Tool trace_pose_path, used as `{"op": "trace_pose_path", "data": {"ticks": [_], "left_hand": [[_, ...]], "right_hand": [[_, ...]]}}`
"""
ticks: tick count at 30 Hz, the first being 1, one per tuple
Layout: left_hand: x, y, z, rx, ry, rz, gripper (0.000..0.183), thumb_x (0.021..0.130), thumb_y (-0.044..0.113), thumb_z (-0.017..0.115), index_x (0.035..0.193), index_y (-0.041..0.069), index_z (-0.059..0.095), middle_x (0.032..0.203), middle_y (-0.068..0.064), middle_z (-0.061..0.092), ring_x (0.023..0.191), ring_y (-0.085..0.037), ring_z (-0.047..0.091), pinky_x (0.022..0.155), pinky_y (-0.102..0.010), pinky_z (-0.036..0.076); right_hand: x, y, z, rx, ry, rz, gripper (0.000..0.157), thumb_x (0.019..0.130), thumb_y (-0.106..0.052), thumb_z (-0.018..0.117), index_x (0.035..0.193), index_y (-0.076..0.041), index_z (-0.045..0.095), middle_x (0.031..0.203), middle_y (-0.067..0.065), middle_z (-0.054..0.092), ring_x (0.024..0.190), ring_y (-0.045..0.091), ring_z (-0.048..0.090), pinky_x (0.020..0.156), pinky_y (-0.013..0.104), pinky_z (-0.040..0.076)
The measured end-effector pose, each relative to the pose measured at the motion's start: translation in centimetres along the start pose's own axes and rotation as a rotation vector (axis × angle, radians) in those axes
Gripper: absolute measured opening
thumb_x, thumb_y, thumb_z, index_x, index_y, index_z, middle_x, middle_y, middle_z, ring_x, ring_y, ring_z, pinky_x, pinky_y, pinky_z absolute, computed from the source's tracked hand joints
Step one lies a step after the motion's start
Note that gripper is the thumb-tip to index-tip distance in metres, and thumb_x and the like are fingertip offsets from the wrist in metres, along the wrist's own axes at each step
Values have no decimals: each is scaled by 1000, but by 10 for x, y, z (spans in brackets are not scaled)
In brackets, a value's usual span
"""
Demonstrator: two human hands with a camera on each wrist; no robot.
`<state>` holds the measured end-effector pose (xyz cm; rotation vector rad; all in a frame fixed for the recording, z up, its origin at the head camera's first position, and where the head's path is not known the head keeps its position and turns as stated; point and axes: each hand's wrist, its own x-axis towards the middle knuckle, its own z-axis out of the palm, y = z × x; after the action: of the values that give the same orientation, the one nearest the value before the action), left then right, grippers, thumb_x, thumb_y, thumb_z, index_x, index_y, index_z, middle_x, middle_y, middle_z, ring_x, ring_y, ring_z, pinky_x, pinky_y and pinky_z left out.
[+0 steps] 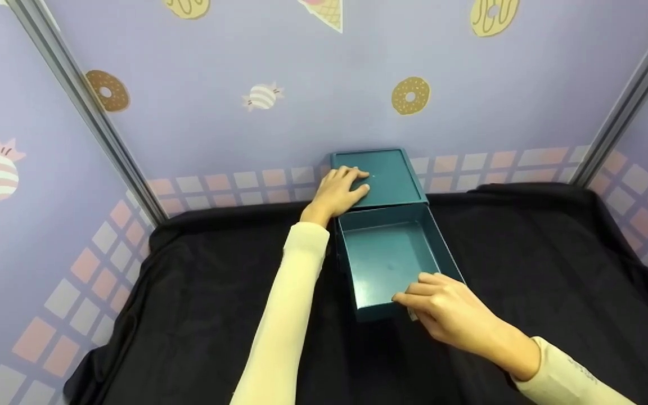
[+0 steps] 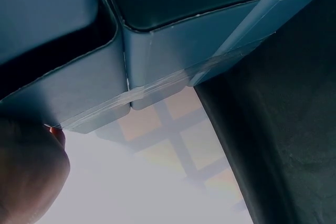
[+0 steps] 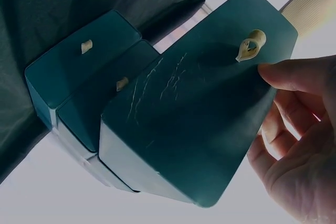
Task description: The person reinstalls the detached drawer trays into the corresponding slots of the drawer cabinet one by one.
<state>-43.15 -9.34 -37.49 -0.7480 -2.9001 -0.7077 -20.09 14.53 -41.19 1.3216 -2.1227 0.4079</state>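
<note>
A teal drawer unit (image 1: 394,174) stands against the back wall, with its top drawer (image 1: 386,261) pulled far out toward me. Nothing lies inside that drawer. My left hand (image 1: 338,191) rests on the left edge of the unit's top, fingers extended. At the drawer's front right corner my right hand (image 1: 448,309) pinches the rim, its thumb (image 3: 294,74) on the front face beside a small pale loop pull (image 3: 252,45). In the right wrist view, two lower drawers (image 3: 79,59) with pale tabs stay pushed in.
Clear tape (image 2: 152,88) runs across the side of the stacked compartments in the left wrist view. Black cloth (image 1: 217,304) covers the table. Patterned lilac panels (image 1: 335,112) with grey metal posts (image 1: 93,118) enclose the back and sides.
</note>
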Motion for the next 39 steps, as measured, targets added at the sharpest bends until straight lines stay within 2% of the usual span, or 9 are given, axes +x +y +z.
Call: {"op": "trace_pose_path", "data": {"ticks": [6, 15, 24, 30, 39], "left_hand": [[1, 2, 0, 0, -9, -9, 50, 113, 46, 44, 160, 27, 48, 170, -4, 35, 157, -27, 28, 133, -46, 16], [3, 4, -2, 28, 10, -6, 49, 113, 46, 44, 159, 27, 49, 168, -3, 37, 156, -26, 30, 132, -44, 18], [1, 2, 0, 26, 9, -19, 50, 113, 46, 44, 159, 28, 49, 169, -3, 37, 156, -26, 29, 133, -44, 16], [0, 1, 1, 19, 8, -25, 50, 113, 47, 44, 159, 29, 49, 169, -3, 37, 156, -26, 29, 133, -45, 16], [0, 2, 2, 21, 18, -24, 49, 113, 45, 44, 158, 28, 51, 169, -3, 37, 156, -26, 31, 132, -44, 17]], "right_hand": [[4, 8, 6, -24, 44, -6, 42, 74, 16, 74, 106, -11, 79, 79, -9, 61, 72, 12, 46, 67, 28, 45], [14, 20, 10, -89, 67, 45, 35, 80, 11, 74, 110, -8, 80, 91, -4, 73, 79, 17, 57, 72, 33, 50], [17, 26, 18, -73, 71, 68, 34, 83, 10, 76, 111, -8, 81, 97, -2, 76, 82, 18, 60, 71, 34, 51], [18, 31, 21, -68, 105, 77, 32, 83, 8, 77, 109, -8, 81, 99, 0, 77, 82, 19, 58, 72, 35, 50], [23, 36, 25, -75, 126, 110, 27, 88, 4, 76, 109, -10, 82, 105, 0, 76, 94, 21, 63, 72, 35, 49]]}}
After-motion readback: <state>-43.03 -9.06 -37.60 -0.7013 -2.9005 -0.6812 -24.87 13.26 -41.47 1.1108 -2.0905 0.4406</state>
